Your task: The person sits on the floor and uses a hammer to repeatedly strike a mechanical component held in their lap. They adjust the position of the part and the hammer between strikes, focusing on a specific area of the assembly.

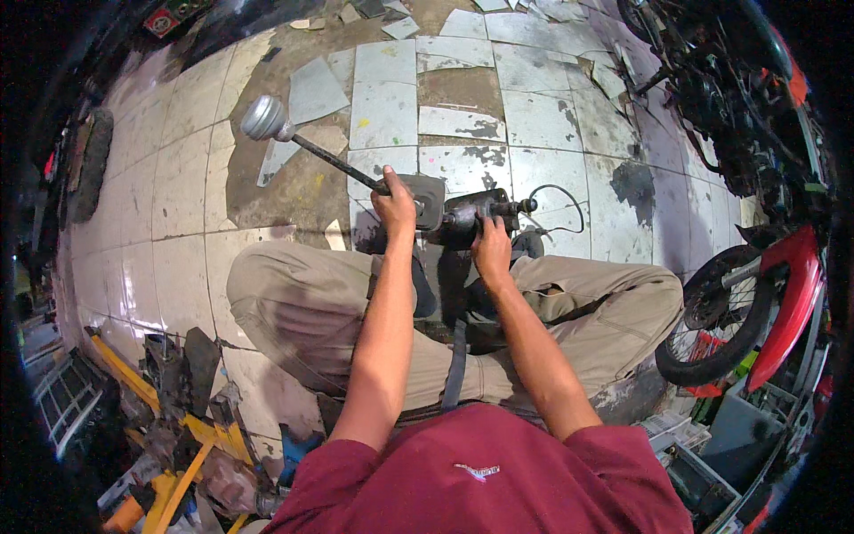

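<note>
Both hands grip: left hand [396,206] the rod [342,162], right hand [491,252] the metal part [476,214] (bare tiles [463,89] ahead).

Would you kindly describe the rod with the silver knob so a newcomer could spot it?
Start at the cracked tiled floor before the seated person's knees. The thin dark metal rod slants up-left from the left hand, ending in a rounded silver cap, the only shiny dome there.

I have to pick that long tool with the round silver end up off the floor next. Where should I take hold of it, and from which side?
Probably the dark shaft, coming from above, near the boxy head. The shaft is thin and straight enough to close a grip round; the silver knob is round and far out. The left hand already grips there; the right hand holds the dark metal part.
</note>
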`<state>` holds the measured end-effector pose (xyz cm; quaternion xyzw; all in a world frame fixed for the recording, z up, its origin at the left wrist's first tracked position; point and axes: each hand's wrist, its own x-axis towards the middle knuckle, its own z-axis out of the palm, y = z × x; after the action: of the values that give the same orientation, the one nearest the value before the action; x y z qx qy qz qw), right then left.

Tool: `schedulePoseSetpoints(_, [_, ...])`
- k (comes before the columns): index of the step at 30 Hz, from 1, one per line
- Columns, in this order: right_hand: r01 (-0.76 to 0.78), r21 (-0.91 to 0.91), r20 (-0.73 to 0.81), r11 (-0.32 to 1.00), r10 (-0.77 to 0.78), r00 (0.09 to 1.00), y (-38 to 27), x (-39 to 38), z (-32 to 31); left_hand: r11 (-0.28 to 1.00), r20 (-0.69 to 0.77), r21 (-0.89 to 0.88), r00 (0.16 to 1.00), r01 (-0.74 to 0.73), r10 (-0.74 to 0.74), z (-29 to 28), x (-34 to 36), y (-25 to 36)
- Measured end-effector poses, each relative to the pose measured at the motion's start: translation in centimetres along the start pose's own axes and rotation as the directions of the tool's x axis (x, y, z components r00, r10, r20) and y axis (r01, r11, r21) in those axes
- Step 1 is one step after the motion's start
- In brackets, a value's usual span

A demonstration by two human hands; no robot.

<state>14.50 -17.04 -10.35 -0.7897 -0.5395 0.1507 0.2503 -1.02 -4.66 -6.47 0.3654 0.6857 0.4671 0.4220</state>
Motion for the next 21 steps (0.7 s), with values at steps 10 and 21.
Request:
schedulePoseSetpoints(10, [0.008, 0.025, 0.002, 1.0, -0.008, 1.0, -0.8, -0.3, 0.8, 0.998, -0.001, -0.02, 0.998, -0.056, 0.056, 0.0, -0.7, 0.9])
schedulePoseSetpoints(21, [-0.031, 0.14, -0.162, 0.99, 0.054, 0.985, -0.3, 0.1, 1.0, 0.994, -0.042, -0.024, 0.994, -0.104, 0.103, 0.5, 0.0, -0.7])
